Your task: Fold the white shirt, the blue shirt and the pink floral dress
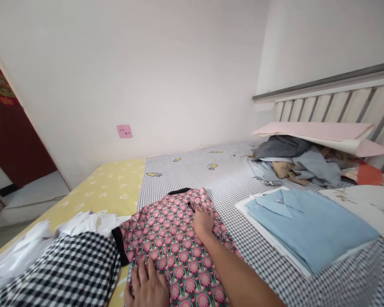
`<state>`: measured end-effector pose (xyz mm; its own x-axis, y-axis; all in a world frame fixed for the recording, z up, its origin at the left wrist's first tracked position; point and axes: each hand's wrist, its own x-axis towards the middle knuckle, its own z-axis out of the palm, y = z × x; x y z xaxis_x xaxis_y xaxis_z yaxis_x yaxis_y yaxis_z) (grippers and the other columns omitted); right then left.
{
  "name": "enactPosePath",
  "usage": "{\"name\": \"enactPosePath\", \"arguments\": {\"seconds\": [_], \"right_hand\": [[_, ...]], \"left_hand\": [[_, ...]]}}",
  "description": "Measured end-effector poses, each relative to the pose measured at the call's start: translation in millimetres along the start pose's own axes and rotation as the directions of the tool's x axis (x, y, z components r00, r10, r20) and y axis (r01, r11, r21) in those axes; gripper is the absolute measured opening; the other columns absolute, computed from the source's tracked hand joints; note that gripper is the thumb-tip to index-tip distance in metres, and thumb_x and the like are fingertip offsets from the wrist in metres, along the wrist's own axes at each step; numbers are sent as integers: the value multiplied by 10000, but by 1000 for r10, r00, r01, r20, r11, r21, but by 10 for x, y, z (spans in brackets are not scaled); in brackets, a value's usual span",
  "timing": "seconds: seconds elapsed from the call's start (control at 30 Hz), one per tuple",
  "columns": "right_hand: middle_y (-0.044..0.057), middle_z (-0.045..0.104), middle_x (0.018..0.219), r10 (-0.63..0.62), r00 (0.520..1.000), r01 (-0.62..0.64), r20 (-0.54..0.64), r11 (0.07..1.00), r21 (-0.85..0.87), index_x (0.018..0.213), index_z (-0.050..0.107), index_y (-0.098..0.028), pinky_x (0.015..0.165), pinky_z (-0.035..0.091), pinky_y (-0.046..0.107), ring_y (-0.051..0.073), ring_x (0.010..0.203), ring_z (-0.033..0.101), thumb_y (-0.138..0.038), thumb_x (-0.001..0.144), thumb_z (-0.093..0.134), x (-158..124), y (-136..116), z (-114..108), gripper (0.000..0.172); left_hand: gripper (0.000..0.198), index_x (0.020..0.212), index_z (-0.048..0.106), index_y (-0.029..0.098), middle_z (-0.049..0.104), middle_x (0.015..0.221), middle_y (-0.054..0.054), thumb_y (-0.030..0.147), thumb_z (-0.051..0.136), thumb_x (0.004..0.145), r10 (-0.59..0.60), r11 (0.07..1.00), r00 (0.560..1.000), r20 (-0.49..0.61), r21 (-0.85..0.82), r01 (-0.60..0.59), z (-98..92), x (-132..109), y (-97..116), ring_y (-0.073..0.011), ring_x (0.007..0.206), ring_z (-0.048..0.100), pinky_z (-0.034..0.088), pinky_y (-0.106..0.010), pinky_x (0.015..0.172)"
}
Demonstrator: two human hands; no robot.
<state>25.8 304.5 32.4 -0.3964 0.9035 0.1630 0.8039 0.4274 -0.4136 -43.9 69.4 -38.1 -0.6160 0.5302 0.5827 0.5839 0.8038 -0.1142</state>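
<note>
A pink floral garment (176, 243) with black trim lies spread on the bed, in the lower middle of the head view. My left hand (149, 285) rests flat on its lower left part, fingers apart. Farther up, near the neckline, my right hand (203, 219) touches the cloth beside a small black strip; its fingers are bent close together, and whether they pinch the fabric is hard to see. The black band of one sleeve lies at the garment's left edge.
Folded light blue shirts (310, 226) lie at the right. Behind them is a clothes pile (313, 162) under a pink sheet (316, 130). Black-and-white checked cloth (67, 268) and white cloth (25, 251) lie at the left. A wall (179, 76) rises behind the bed.
</note>
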Motion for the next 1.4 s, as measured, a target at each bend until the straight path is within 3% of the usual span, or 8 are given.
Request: {"name": "enactPosePath", "arguments": {"seconds": [0.3,0.53,0.6,0.7,0.87,1.03,1.23,1.4], "right_hand": [[109,609,1508,-157,988,157,2,987,36,1516,545,-269,1244,206,536,265,1419,511,-169,1017,310,176,-197,40,561],[-60,524,1597,-553,819,540,153,833,120,1497,551,-380,1264,220,412,196,1545,329,-309,1032,439,-66,-38,164,484],[-31,514,1607,-541,830,529,137,840,116,1514,536,-355,1250,243,404,197,1527,361,-246,1013,450,-86,-53,153,519],[90,433,1657,-359,933,357,15,931,78,1587,438,-279,1232,248,500,284,1519,365,-220,968,525,-92,-107,144,628],[104,733,1307,-155,987,158,-41,982,98,1334,693,-261,1118,388,413,248,1281,611,-102,958,426,-24,-132,98,488],[-19,594,1532,-280,960,280,-20,951,132,1447,605,-340,1267,193,410,188,1453,464,-124,979,377,-35,-129,124,563],[47,307,1720,-378,902,345,209,921,179,1582,460,-334,1254,66,656,354,1602,172,-526,1028,427,-80,-108,177,587],[-64,548,1575,-554,777,447,299,820,358,1427,624,-433,1242,293,427,194,1491,438,-500,1062,367,-16,66,-179,451]], "left_hand": [[471,1346,666,160,674,1417,-174,279,454,942,-15,1000,1000,-10,-6,15,59,6,-5,-362,1335,567,413,-513,1081],[487,1366,647,159,661,1427,-177,286,441,943,-13,1000,1000,-12,11,13,60,-4,-12,-347,1344,560,405,-507,1084],[478,1357,654,179,671,1420,-163,279,462,931,-11,1000,1000,-8,16,11,46,1,-17,-346,1341,563,406,-505,1081],[463,1341,664,197,692,1393,-148,280,468,929,1,999,1000,8,45,-2,27,10,-23,-342,1322,572,402,-492,1079],[458,1338,664,185,688,1402,-149,269,454,940,-11,998,1000,3,59,11,5,22,-15,-331,1313,571,390,-485,1084],[485,1367,649,158,676,1407,-169,287,438,950,13,999,1000,13,50,-13,14,21,-31,-349,1324,569,397,-500,1076],[475,1359,654,164,646,1447,-170,276,414,964,7,1000,1000,30,12,-8,-24,10,-18,-339,1345,560,402,-503,1081],[475,1363,651,143,647,1445,-176,269,406,976,22,999,1000,12,23,-22,-109,15,-2,-344,1339,563,406,-505,1081]]}}
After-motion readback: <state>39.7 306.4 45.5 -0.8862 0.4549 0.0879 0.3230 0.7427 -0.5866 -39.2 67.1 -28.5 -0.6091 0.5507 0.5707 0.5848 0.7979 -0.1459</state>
